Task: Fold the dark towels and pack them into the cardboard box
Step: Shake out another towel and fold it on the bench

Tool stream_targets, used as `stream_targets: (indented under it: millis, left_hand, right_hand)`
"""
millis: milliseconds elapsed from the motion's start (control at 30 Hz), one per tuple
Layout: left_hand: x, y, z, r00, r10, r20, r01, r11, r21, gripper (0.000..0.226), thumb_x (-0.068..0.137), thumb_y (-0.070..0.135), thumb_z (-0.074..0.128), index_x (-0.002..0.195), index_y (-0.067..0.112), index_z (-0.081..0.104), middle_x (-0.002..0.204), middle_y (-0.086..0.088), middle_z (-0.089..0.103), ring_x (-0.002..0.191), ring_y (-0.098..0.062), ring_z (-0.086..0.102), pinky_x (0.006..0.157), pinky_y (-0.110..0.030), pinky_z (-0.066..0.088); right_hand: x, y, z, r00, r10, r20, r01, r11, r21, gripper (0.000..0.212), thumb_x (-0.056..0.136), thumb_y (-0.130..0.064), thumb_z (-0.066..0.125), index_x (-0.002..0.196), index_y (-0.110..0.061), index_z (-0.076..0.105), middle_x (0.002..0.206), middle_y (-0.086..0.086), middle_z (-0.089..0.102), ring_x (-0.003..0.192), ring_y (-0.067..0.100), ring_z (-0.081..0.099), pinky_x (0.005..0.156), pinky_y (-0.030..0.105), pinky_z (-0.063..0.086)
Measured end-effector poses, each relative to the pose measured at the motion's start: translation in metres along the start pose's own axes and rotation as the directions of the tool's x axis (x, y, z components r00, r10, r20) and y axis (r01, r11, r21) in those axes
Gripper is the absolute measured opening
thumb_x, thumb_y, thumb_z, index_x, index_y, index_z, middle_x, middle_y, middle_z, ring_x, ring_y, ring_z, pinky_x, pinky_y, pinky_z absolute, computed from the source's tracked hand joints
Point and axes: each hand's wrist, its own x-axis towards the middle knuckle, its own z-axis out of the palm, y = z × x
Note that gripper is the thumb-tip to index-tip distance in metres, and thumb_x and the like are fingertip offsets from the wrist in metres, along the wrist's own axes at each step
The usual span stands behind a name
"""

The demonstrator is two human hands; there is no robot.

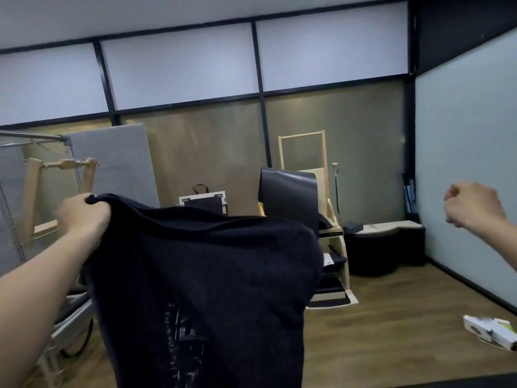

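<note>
Dark towel [207, 275] hung in mid-air, its upper corner gripped by the fingers of the left hand [84, 214]. The right hand [472, 205], well apart, was raised with fingers clenched on nothing; a white carton [489, 330] lay on the floor [391, 317] below

The dark towel [201, 264] is matt, nubby cloth. The floor [391, 326] looks like smooth wood planks. The rack [36, 138] at upper left is shiny metal.
</note>
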Motion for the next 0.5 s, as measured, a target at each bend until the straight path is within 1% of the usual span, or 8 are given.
stream_targets:
  millis: [67, 133, 200, 233, 267, 333, 400, 500]
  left_hand:
    - [-0.008, 0.011, 0.006, 0.991, 0.121, 0.065, -0.123, 0.991, 0.041, 0.021, 0.067, 0.014, 0.044, 0.072, 0.005, 0.063, 0.070, -0.018, 0.061, 0.077, -0.037, 0.061, 0.067, -0.041, 0.046]
    - [-0.026, 0.040, 0.021, 0.936, 0.302, 0.178, -0.312, 0.950, 0.027, 0.030, 0.062, 0.018, 0.044, 0.077, 0.014, 0.070, 0.080, -0.015, 0.071, 0.085, -0.036, 0.066, 0.074, -0.040, 0.051]
    - [-0.055, 0.075, 0.039, 0.837, 0.440, 0.326, -0.442, 0.894, -0.072, 0.030, 0.061, 0.017, 0.045, 0.074, 0.026, 0.070, 0.079, -0.005, 0.073, 0.085, -0.030, 0.067, 0.076, -0.036, 0.053]
    - [-0.069, 0.095, 0.047, 0.770, 0.514, 0.378, -0.506, 0.853, -0.130, 0.029, 0.062, 0.015, 0.046, 0.072, 0.031, 0.068, 0.077, -0.001, 0.073, 0.083, -0.026, 0.067, 0.075, -0.033, 0.052]
    - [-0.084, 0.114, 0.052, 0.703, 0.576, 0.417, -0.554, 0.811, -0.185, 0.029, 0.063, 0.014, 0.047, 0.071, 0.034, 0.066, 0.076, 0.002, 0.072, 0.082, -0.023, 0.067, 0.073, -0.030, 0.050]
    - [-0.103, 0.140, 0.054, 0.594, 0.677, 0.435, -0.632, 0.727, -0.270, 0.026, 0.064, 0.015, 0.047, 0.070, 0.032, 0.066, 0.074, 0.002, 0.071, 0.079, -0.021, 0.067, 0.071, -0.027, 0.048]
    - [-0.104, 0.156, 0.049, 0.541, 0.742, 0.396, -0.683, 0.662, -0.308, 0.030, 0.063, 0.016, 0.046, 0.074, 0.024, 0.072, 0.075, -0.002, 0.072, 0.078, -0.024, 0.068, 0.072, -0.030, 0.053]
    - [-0.083, 0.158, 0.034, 0.569, 0.730, 0.378, -0.699, 0.671, -0.246, 0.034, 0.062, 0.015, 0.045, 0.078, 0.023, 0.074, 0.077, -0.004, 0.074, 0.080, -0.026, 0.068, 0.076, -0.038, 0.057]
  right_hand:
    - [-0.003, -0.007, -0.005, 0.997, -0.019, 0.069, 0.019, 1.000, 0.007, 0.012, 0.073, -0.012, 0.057, 0.080, -0.019, 0.063, 0.083, 0.016, 0.072, 0.081, 0.036, 0.069, 0.081, 0.042, 0.056]
    - [-0.035, -0.051, 0.006, 0.957, -0.227, 0.178, 0.211, 0.972, 0.104, 0.016, 0.079, -0.018, 0.071, 0.091, -0.024, 0.063, 0.082, 0.008, 0.071, 0.078, 0.030, 0.071, 0.075, 0.033, 0.054]
    - [-0.085, -0.104, 0.022, 0.831, -0.458, 0.316, 0.392, 0.885, 0.253, 0.025, 0.081, -0.031, 0.077, 0.101, -0.029, 0.063, 0.087, -0.005, 0.069, 0.078, 0.012, 0.068, 0.068, 0.024, 0.049]
    - [-0.110, -0.129, 0.029, 0.754, -0.550, 0.360, 0.442, 0.829, 0.341, 0.034, 0.080, -0.039, 0.077, 0.110, -0.033, 0.061, 0.094, -0.010, 0.067, 0.084, 0.005, 0.065, 0.070, 0.020, 0.047]
    - [-0.135, -0.153, 0.034, 0.687, -0.620, 0.380, 0.457, 0.774, 0.437, 0.045, 0.080, -0.044, 0.076, 0.120, -0.035, 0.057, 0.102, -0.013, 0.064, 0.091, 0.001, 0.063, 0.076, 0.018, 0.047]
    - [-0.170, -0.186, 0.048, 0.607, -0.696, 0.383, 0.422, 0.691, 0.586, 0.059, 0.078, -0.047, 0.077, 0.129, -0.034, 0.052, 0.110, -0.014, 0.062, 0.099, 0.002, 0.061, 0.084, 0.021, 0.050]
    - [-0.191, -0.203, 0.064, 0.604, -0.713, 0.355, 0.397, 0.656, 0.642, 0.046, 0.079, -0.042, 0.077, 0.119, -0.032, 0.056, 0.107, -0.014, 0.067, 0.095, 0.004, 0.064, 0.083, 0.025, 0.053]
    - [-0.197, -0.192, 0.081, 0.678, -0.669, 0.305, 0.355, 0.661, 0.661, 0.021, 0.079, -0.035, 0.077, 0.091, -0.034, 0.061, 0.087, -0.011, 0.069, 0.079, 0.005, 0.063, 0.069, 0.024, 0.048]
